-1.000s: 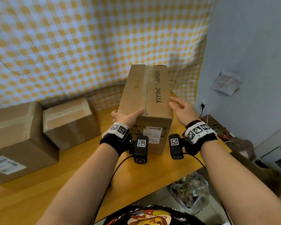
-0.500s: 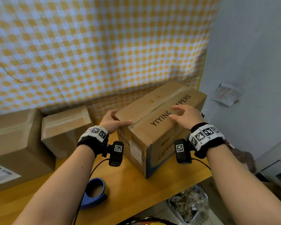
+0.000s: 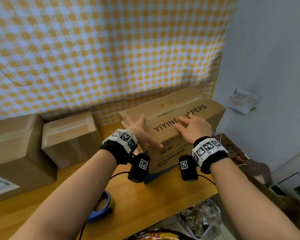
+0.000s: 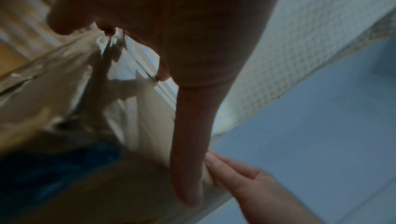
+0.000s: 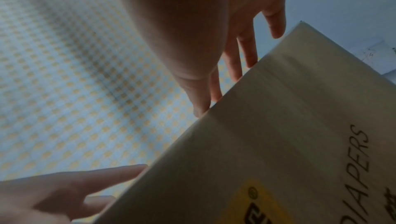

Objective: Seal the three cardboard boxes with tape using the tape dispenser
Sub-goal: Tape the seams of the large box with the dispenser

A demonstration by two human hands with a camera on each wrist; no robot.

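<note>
Yellow-checked cloth [image 3: 102,54] backs a wooden table [image 3: 163,193]. Left hand [image 3: 137,130] lies flat, fingers straight, against the printed box [image 3: 173,129]. Right hand [image 3: 194,126] rests on top, fingers spread.

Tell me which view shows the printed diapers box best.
The head view: the whole printed box shows on the table, both hands flat on it. The right wrist view gives only one blurred face with part of the lettering. The left wrist view shows a dim, smeared patch of cardboard and tape.

Black wristbands [image 3: 117,151] with white coded marker blocks, black cabled cameras [image 3: 139,168].
</note>
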